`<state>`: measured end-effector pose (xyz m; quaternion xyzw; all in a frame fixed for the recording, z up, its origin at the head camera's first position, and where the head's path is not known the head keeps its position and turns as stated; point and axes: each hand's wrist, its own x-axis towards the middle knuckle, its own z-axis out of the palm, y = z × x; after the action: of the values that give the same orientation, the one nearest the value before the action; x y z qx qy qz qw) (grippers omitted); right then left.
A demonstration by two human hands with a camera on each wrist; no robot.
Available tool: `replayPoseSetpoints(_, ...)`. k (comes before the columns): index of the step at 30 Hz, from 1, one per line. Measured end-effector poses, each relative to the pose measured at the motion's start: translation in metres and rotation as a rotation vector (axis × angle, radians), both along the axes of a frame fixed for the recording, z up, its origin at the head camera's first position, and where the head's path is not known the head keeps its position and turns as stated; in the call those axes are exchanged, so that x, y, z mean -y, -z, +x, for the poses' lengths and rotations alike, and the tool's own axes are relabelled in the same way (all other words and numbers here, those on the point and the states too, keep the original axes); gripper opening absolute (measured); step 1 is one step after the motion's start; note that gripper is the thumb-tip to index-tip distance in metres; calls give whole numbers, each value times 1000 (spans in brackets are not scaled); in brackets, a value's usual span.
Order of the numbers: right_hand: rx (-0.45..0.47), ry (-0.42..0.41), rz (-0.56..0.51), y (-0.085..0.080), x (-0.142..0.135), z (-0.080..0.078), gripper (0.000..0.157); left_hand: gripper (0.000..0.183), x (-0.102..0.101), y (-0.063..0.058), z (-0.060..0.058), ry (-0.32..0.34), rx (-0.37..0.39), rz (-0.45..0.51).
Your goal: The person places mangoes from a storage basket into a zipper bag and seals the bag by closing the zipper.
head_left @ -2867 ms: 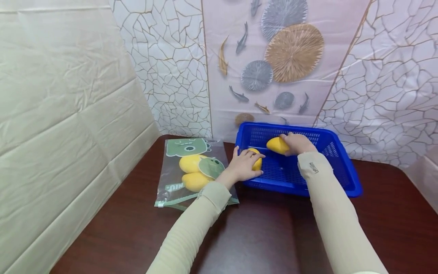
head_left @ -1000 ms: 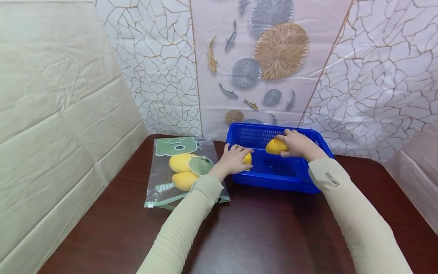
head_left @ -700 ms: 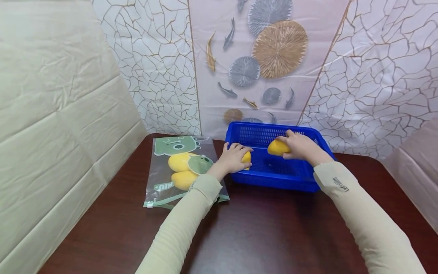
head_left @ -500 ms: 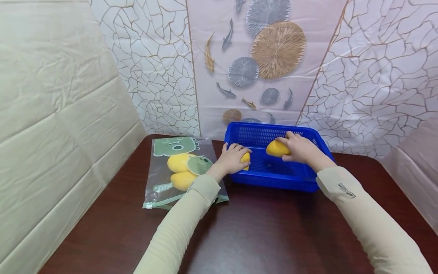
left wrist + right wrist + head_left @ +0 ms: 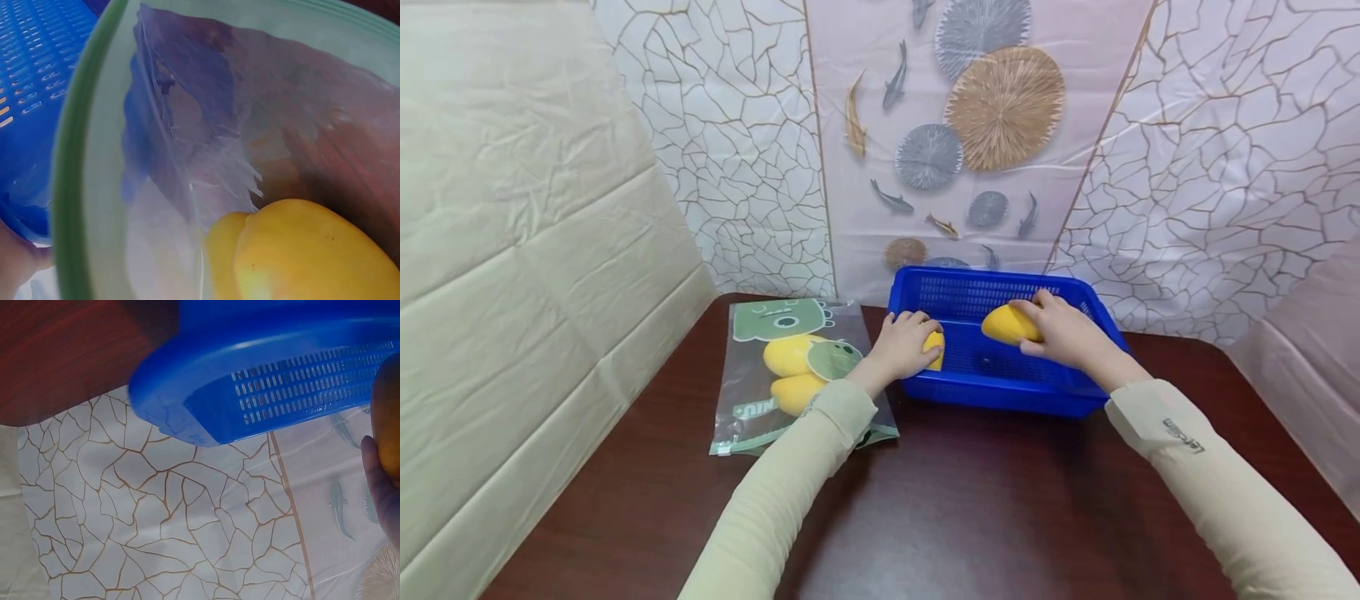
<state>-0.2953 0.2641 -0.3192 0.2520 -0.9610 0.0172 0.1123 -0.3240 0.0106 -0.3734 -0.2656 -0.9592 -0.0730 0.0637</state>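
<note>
A blue plastic basket [image 5: 1022, 392] stands at the back of the table. At its left end, the left hand [image 5: 904, 343] bends its fingers round a yellow mango [image 5: 934, 352], partly hidden by them. The right hand [image 5: 1063, 332] holds a second mango [image 5: 1006, 325] above the basket's inside, thumb below and fingers over it. In the right wrist view this mango [image 5: 389, 419] is cut off at the edge. A clear zip bag [image 5: 737, 392] with green prints lies left of the basket, with two mangoes [image 5: 793, 356] inside. The left wrist view looks into its green-edged mouth [image 5: 72, 187].
The dark brown wooden table [image 5: 940, 492] extends in front of the basket. A patterned curtain [image 5: 760, 150] hangs close behind, and a cream cloth wall [image 5: 550, 275] lines the left side.
The right hand with its mango has shifted a little right relative to the basket, its forearm swinging outward. The basket's right end now appears nearer. The left hand stays at its mango.
</note>
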Motion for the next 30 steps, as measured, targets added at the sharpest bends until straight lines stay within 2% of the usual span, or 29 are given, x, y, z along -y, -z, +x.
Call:
replayPoseSetpoints(10, -88, -36, -66, 1, -4, 13, 55, 29, 3, -3, 5, -4, -27, 75)
replayPoseSetpoints(18, -250, -27, -147, 17, -2, 26, 57, 31, 4, -5, 9, 8, -53, 78)
replayPoseSetpoints(21, -231, 16, -235, 22, 1, 33, 57, 31, 7, -7, 14, 34, -86, 71)
replayPoseSetpoints(24, -167, 58, -317, 24, 4, 43, 56, 31, 11, -7, 22, 80, -127, 57)
replayPoseSetpoints(27, -127, 56, -359, 23, 8, 52, 55, 31, 17, -5, 30, 129, -168, 56)
replayPoseSetpoints(30, -126, 42, -377, 22, 13, 60, 55, 30, 24, -4, 37, 184, -197, 93)
